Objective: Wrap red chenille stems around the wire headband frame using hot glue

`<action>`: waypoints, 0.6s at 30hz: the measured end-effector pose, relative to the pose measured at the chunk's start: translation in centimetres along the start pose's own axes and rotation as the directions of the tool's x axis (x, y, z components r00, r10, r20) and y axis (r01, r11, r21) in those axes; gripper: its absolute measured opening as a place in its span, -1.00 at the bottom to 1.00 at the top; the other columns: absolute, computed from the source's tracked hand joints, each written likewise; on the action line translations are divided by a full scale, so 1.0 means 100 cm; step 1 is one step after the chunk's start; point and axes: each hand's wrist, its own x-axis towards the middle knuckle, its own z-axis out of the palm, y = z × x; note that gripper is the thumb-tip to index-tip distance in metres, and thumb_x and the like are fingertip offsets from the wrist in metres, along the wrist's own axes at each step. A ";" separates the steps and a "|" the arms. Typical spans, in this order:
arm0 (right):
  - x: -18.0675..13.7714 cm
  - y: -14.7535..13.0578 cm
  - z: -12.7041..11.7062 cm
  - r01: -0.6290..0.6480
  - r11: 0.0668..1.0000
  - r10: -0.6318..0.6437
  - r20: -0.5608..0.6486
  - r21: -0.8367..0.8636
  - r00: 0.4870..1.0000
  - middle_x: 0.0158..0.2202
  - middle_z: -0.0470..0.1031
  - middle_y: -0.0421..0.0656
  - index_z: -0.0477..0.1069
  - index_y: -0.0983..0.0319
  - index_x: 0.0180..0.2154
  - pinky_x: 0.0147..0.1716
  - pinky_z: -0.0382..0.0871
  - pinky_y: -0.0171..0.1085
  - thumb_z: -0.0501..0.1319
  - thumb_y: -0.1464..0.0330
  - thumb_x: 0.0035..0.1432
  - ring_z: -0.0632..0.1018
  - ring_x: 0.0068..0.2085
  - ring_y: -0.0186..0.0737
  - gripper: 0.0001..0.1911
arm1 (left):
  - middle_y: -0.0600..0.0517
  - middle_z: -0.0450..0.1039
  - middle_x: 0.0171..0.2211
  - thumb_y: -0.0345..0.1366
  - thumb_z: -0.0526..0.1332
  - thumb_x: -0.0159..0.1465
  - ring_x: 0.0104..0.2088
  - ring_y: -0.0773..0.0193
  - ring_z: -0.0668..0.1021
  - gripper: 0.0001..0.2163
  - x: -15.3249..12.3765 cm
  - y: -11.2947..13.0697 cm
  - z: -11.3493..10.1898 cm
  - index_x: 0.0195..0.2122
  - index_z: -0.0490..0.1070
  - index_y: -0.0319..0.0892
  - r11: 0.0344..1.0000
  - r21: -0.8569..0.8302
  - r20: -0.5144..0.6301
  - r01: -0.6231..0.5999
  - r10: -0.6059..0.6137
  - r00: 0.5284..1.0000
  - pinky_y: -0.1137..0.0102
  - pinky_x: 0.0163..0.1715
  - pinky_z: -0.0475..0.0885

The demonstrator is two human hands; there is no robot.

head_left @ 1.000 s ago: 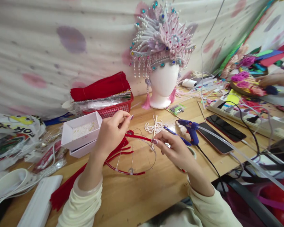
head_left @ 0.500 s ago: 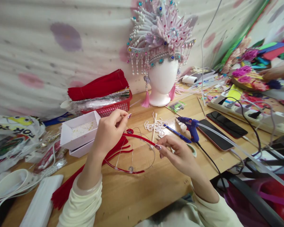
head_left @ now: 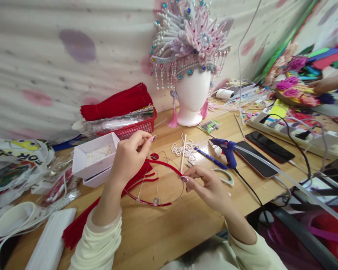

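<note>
A thin wire hoop (head_left: 172,199) with red fuzzy chenille stem (head_left: 163,162) along parts of it is held above the table. My right hand (head_left: 208,183) pinches the end of the upper red stretch between thumb and index finger. My left hand (head_left: 132,153) is closed around the hoop's left side, thumb and index fingertips together; its palm hides part of the hoop. Clear round beads (head_left: 156,200) sit along the lower red stretch. Beneath my left hand and forearm lies a bundle of red chenille stems (head_left: 81,221).
A blue glue gun (head_left: 227,150), blue pen (head_left: 211,158), scissors (head_left: 224,176), pearl string (head_left: 188,150) and two phones (head_left: 259,159) lie to the right. Behind stand a white bead box (head_left: 95,155), a red basket (head_left: 138,125) and a mannequin head (head_left: 193,97). Another person's hand (head_left: 329,83) is far right.
My right hand has shifted slightly left and down along the red stem, which now bows more. More of the scissors handle shows. My left hand has barely moved.
</note>
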 end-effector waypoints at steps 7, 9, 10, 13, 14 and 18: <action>0.000 0.000 0.008 0.010 1.000 -0.010 -0.035 0.005 0.999 -0.56 0.58 -0.22 0.47 0.19 -0.37 -0.44 0.45 -0.29 0.25 0.18 0.34 0.58 -0.51 -0.26 -0.73 | 0.20 0.49 -0.59 -0.39 0.19 0.35 -0.61 0.39 0.55 -0.92 0.000 -0.002 0.001 -0.30 0.42 -0.11 1.000 0.007 0.002 0.015 -0.015 1.000 0.50 -0.53 0.41; -0.001 0.003 0.010 0.024 1.000 -0.024 -0.058 -0.008 0.998 -0.56 0.58 -0.22 0.49 0.18 -0.37 -0.44 0.44 -0.28 0.26 0.22 0.33 0.57 -0.51 -0.26 -0.77 | 0.19 0.49 -0.59 -0.38 0.19 0.34 -0.60 0.38 0.56 -0.92 0.000 -0.003 0.001 -0.31 0.41 -0.10 1.000 0.005 0.000 0.020 -0.020 1.000 0.50 -0.54 0.40; -0.002 0.004 0.012 0.036 0.999 -0.037 -0.081 -0.019 0.996 -0.55 0.57 -0.22 0.49 0.18 -0.38 -0.44 0.43 -0.28 0.27 0.25 0.32 0.56 -0.51 -0.26 -0.79 | 0.19 0.49 -0.59 -0.38 0.19 0.34 -0.60 0.38 0.56 -0.92 0.000 -0.003 0.001 -0.31 0.41 -0.11 1.000 0.003 -0.002 0.024 -0.024 1.000 0.50 -0.54 0.39; -0.004 0.008 0.019 0.074 0.996 -0.082 -0.178 -0.054 0.981 -0.49 0.53 -0.20 0.47 0.17 -0.39 -0.39 0.39 -0.24 0.28 0.32 0.30 0.51 -0.45 -0.23 -0.82 | 0.20 0.45 -0.61 -0.38 0.18 0.34 -0.61 0.39 0.53 -0.92 0.000 -0.004 0.000 -0.31 0.40 -0.11 0.999 -0.002 -0.008 0.044 -0.044 0.999 0.50 -0.56 0.36; -0.005 0.010 0.021 0.084 0.995 -0.095 -0.206 -0.060 0.974 -0.46 0.51 -0.19 0.47 0.16 -0.39 -0.37 0.39 -0.22 0.27 0.33 0.29 0.51 -0.41 -0.21 -0.83 | 0.21 0.43 -0.62 -0.38 0.18 0.34 -0.62 0.39 0.51 -0.92 0.000 -0.004 0.000 -0.31 0.40 -0.11 0.999 -0.005 -0.010 0.053 -0.053 0.999 0.50 -0.56 0.35; -0.004 0.012 0.030 0.100 0.994 -0.108 -0.239 -0.043 0.965 -0.30 0.54 -0.13 0.46 0.15 -0.30 -0.22 0.44 -0.18 0.24 0.32 0.33 0.56 -0.23 -0.14 -0.89 | 0.22 0.36 -0.65 -0.36 0.18 0.35 -0.64 0.40 0.45 -0.92 0.002 -0.006 0.000 -0.31 0.39 -0.10 0.994 -0.037 -0.003 0.100 -0.100 0.995 0.48 -0.56 0.34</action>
